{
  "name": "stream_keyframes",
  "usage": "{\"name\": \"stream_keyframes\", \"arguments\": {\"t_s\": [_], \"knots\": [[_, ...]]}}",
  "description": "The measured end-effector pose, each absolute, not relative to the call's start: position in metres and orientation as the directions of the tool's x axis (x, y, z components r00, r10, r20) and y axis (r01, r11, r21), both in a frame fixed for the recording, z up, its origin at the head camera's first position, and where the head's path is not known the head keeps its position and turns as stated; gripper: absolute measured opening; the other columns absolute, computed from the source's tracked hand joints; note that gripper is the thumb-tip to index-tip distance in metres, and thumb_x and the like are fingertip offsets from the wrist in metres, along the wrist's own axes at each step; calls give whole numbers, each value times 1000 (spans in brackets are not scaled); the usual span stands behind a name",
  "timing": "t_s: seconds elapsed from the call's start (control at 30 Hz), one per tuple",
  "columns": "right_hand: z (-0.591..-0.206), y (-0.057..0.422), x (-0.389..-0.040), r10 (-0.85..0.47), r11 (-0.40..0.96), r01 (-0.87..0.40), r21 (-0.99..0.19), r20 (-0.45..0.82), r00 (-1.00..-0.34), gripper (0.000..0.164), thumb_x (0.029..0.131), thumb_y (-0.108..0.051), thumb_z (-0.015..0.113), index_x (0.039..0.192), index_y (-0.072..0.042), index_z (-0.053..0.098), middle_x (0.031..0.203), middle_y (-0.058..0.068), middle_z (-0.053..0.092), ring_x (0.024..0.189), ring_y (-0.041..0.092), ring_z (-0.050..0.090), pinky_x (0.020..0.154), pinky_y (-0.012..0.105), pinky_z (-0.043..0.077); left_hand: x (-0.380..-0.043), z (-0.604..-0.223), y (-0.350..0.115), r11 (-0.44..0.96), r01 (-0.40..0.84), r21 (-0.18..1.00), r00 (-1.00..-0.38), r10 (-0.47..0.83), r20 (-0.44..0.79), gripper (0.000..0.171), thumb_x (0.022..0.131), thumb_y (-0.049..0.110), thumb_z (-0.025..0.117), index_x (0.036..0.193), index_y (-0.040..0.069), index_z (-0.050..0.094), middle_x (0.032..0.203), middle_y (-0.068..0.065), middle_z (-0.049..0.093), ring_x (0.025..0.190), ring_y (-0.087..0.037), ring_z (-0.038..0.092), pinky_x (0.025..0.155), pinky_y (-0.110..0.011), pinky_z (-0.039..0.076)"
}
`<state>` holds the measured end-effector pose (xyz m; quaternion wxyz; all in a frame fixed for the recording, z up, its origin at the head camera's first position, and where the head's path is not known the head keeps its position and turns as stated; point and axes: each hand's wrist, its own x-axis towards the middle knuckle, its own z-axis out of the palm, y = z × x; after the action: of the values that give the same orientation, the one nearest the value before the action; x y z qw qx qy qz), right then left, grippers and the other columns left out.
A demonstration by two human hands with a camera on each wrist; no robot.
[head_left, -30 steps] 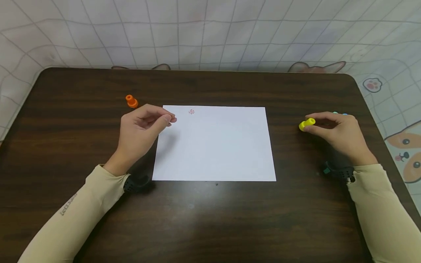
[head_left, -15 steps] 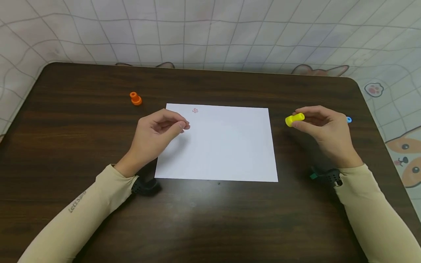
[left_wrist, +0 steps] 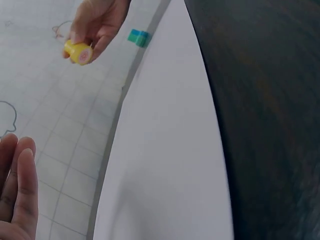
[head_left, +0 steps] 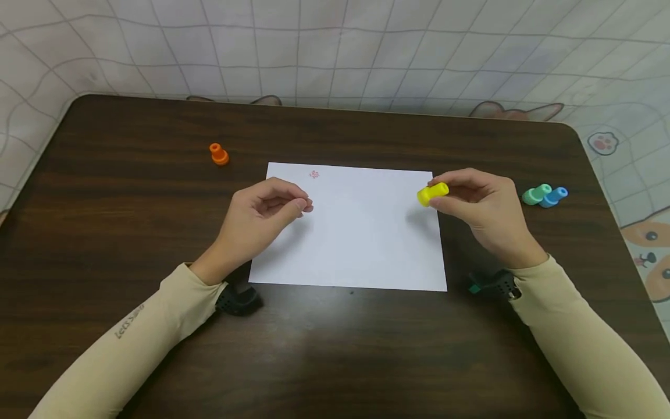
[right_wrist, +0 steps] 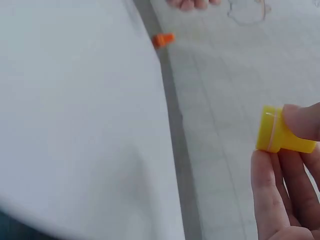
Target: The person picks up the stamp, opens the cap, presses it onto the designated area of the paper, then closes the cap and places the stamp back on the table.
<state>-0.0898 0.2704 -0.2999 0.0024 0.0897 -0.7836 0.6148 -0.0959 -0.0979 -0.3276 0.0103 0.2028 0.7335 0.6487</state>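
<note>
My right hand point(head_left: 484, 209) pinches a yellow stamp point(head_left: 432, 194) between thumb and fingers, above the right edge of a white sheet of paper point(head_left: 356, 244). In the left wrist view the stamp's round face point(left_wrist: 85, 55) shows a reddish pattern. My left hand point(head_left: 262, 218) hovers over the paper's left side, fingers loosely bent, with nothing in it. A small red printed mark point(head_left: 314, 174) lies near the sheet's top left. Beyond the left hand, an orange stamp point(head_left: 219, 154) stands on the table.
A green stamp point(head_left: 536, 194) and a blue stamp point(head_left: 553, 197) stand side by side right of my right hand. The dark wooden table point(head_left: 335, 349) ends at the back against a gridded white wall covering point(head_left: 335, 52).
My right hand has carried the yellow stamp leftward from the table's right side to the paper's edge, uncovering the green and blue stamps. The left hand has shifted slightly right over the paper.
</note>
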Motion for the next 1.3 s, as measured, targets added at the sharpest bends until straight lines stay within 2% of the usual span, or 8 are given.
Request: {"name": "stream_keyframes", "arguments": {"t_s": [0.13,0.33,0.57,0.83,1.03,1.13,1.3], "knots": [[-299,255,-89,-181,67,-143,-987,129,-975,30,86,10,76,115,4,73,110,3,76,96,16,72,87,20,63,-94,-327,-93,69,258,964,-919,324,223,12,96,4,70,108,2,72,100,-2,77,93,-13,76,89,-24,64],[-301,232,-87,-224,-85,-139,-987,155,-962,30,85,16,73,112,3,73,110,6,75,99,19,70,88,24,64,-90,-329,-85,61,226,972,-913,360,190,17,95,4,72,111,2,71,104,-9,76,94,-13,77,88,-25,64],[-302,205,-86,-248,-158,-125,-980,162,-955,31,85,15,74,112,0,73,108,5,75,100,18,71,90,25,64,-84,-331,-80,53,194,980,-914,372,160,18,94,2,71,112,2,70,106,-14,75,95,-25,77,84,-25,64],[-303,180,-83,-226,-172,-43,-984,82,-971,34,86,16,71,109,-9,71,110,5,72,102,17,71,93,28,63,-80,-335,-75,-1,195,981,-908,377,181,29,91,-5,71,119,-8,62,112,-24,72,94,-10,77,83,-23,64],[-305,167,-82,-264,-218,14,-976,45,-963,33,87,15,69,110,-8,69,110,5,73,99,17,72,91,29,64,-77,-336,-73,-40,190,981,-919,344,192,41,86,-8,76,123,-6,59,117,-31,66,94,-11,77,83,-25,65],[-306,161,-81,-268,-226,34,-974,29,-963,31,87,14,68,109,-8,69,110,5,72,99,17,72,91,28,64,-76,-336,-72,-69,182,981,-923,331,195,42,85,-8,77,123,-3,58,118,-30,64,95,-13,78,84,-30,66],[-308,150,-81,-267,-223,46,-974,16,-964,28,88,11,69,108,-7,68,109,5,69,97,16,70,92,25,63,-75,-337,-71,-74,230,970,-920,307,242,42,84,-10,77,122,-3,59,116,-10,67,94,-12,77,81,-28,65]]}}
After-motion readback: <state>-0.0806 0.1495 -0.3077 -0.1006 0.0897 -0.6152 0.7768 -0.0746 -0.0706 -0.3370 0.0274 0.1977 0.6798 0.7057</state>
